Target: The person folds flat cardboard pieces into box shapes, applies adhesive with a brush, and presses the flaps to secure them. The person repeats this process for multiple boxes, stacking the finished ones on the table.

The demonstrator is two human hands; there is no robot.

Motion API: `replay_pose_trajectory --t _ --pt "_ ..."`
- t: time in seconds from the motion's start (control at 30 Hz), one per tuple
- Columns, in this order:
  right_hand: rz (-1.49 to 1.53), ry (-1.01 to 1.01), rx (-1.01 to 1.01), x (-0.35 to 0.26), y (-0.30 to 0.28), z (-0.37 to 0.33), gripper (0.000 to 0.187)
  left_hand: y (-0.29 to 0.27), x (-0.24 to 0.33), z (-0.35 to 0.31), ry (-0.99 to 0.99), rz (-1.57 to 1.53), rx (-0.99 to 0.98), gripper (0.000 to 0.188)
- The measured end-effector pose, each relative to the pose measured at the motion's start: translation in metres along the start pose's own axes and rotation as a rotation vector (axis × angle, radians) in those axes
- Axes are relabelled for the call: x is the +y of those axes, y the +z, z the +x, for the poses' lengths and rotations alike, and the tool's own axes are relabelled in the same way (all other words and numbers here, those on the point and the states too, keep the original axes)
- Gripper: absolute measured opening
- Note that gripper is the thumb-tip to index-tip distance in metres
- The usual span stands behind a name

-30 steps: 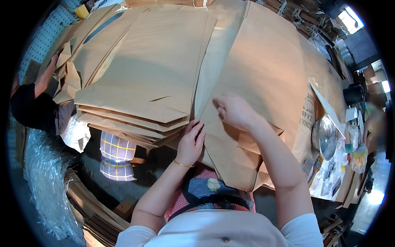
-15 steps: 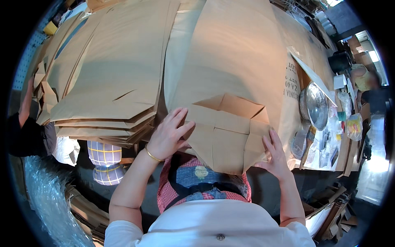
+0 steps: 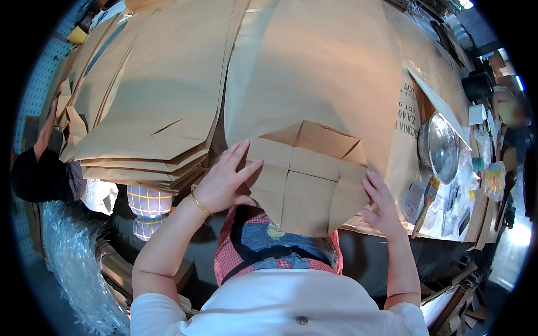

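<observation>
A brown paper bag (image 3: 308, 193) lies in front of me at the table's near edge. Its end is folded into a flat, many-sided shape, with creased flaps and an open fold on the far side. My left hand (image 3: 219, 180) rests at the bag's left edge, fingers stretched and spread. At the right edge is my right hand (image 3: 381, 203), its fingers apart and their tips touching the paper. Whether either thumb goes under the paper is hard to see.
Left of the bag lies a stack of brown paper bags (image 3: 168, 106) with folded ends. A metal bowl (image 3: 439, 148), a brush (image 3: 427, 204) and plastic packets are on the right. Another person's arm (image 3: 46, 131) shows far left, beside shredded clear plastic (image 3: 78, 263).
The view has shifted slightly. My hands stay on both sides of the bag's folded end, and my left fingers sit a little farther out along its left edge.
</observation>
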State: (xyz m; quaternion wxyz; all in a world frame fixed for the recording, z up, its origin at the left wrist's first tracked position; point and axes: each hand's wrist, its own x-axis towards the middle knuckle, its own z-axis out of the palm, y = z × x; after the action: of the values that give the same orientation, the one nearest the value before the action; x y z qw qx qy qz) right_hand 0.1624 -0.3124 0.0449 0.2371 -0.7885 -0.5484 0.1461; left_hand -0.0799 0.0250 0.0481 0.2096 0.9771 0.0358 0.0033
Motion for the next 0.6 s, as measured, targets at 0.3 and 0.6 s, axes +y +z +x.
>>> replay_pose_trajectory --t 0.3,0.6 --pt "-0.187 -0.1 0.138 0.011 -0.002 0.022 0.061 0.004 -0.007 0.015 0.077 0.071 0.013 0.082" --pt "0.162 0.051 0.083 0.027 -0.015 0.008 0.05 -0.011 -0.007 0.007 0.084 -0.223 0.112 0.043"
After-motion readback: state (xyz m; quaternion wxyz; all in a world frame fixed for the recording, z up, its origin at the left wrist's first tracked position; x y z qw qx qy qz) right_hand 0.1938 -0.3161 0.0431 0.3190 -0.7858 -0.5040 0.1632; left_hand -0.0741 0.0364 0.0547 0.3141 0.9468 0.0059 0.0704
